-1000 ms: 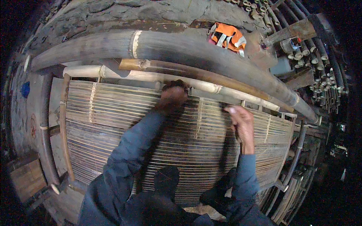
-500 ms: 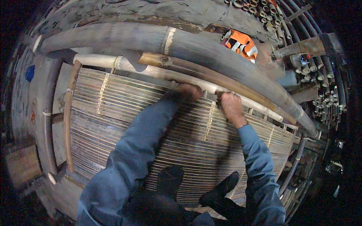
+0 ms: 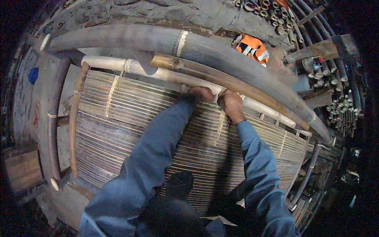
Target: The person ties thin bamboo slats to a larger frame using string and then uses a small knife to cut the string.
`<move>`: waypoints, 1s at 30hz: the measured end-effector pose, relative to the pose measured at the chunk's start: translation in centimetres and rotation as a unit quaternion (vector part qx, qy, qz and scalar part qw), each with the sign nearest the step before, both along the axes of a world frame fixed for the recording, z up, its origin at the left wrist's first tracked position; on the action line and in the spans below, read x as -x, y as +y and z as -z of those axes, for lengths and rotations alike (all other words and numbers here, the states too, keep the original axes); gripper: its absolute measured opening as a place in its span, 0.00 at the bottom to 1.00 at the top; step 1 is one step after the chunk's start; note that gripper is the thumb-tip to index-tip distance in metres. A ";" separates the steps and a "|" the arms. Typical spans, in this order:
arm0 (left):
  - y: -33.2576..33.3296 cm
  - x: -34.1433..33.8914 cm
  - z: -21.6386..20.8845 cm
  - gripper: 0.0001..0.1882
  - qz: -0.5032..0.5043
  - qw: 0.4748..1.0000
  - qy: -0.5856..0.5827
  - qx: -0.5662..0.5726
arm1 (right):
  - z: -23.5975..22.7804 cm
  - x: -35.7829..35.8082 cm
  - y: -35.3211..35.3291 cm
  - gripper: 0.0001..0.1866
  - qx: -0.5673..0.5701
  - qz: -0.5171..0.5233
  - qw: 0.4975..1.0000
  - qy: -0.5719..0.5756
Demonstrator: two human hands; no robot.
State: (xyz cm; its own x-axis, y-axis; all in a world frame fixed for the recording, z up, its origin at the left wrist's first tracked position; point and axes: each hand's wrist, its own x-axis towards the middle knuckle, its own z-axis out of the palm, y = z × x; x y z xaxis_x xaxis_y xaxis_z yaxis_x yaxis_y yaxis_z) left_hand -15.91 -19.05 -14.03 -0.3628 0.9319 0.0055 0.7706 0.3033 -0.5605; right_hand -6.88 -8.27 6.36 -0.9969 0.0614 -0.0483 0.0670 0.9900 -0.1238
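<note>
A wide panel of thin bamboo slats (image 3: 89,130), spaced apart in rows and crossed by pale bindings, lies in a bamboo frame. Along its far edge runs a pale bamboo pole (image 3: 167,75). My left hand (image 3: 203,94) is closed beside this pole, above the panel's far edge; whatever its fingers hold is hidden. Close to its right, my right hand (image 3: 232,104) is also closed, knuckles up, against the pole. A small pale bit shows in the narrow gap between the hands, too small to name. Both forearms reach forward in blue sleeves.
A thick grey bamboo pole (image 3: 138,39) arches across beyond the panel, with a brown bamboo pole (image 3: 213,73) beneath it. An orange-and-white cloth (image 3: 252,48) lies behind. Stacked bamboo poles (image 3: 341,108) fill the right side. A dark upright pole (image 3: 54,126) stands at left.
My right hand has moved left, closer to my left hand, and its forearm has swung inward. My left hand stays by the pole. The dark foot at lower right has drawn back.
</note>
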 end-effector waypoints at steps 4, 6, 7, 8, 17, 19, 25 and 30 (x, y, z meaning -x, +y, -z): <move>-0.7 -0.1 -3.0 0.15 -0.130 0.940 -0.306 -0.080 | 0.5 -0.1 -0.1 0.11 0.076 0.047 0.996 0.020; -2.6 0.4 -5.8 0.17 -0.178 0.863 -0.459 -0.116 | 0.3 -0.5 0.0 0.11 0.145 0.072 0.987 0.019; -3.5 0.5 -7.3 0.19 -0.200 0.813 -0.531 -0.130 | 0.1 -0.8 0.2 0.11 0.197 0.079 0.977 0.019; -4.1 0.4 -8.8 0.22 -0.221 0.756 -0.599 -0.143 | -0.1 -1.4 0.4 0.10 0.250 0.092 0.964 0.024; -5.5 -5.4 -14.2 0.12 -0.231 0.738 -0.394 -0.497 | -1.4 -7.7 0.7 0.11 0.819 0.364 0.418 -0.147; -7.0 -5.2 -14.8 0.10 -0.163 0.654 -0.514 -0.531 | -1.3 -7.4 0.2 0.11 0.869 0.326 0.351 -0.126; -8.2 -4.4 -16.9 0.09 -0.032 0.586 -0.609 -0.534 | -2.6 -4.7 -0.9 0.25 0.875 0.264 0.398 -0.083; -8.2 -4.1 -18.7 0.14 0.012 0.627 -0.603 -0.493 | -2.2 -3.5 -1.5 0.16 0.708 0.247 0.642 -0.159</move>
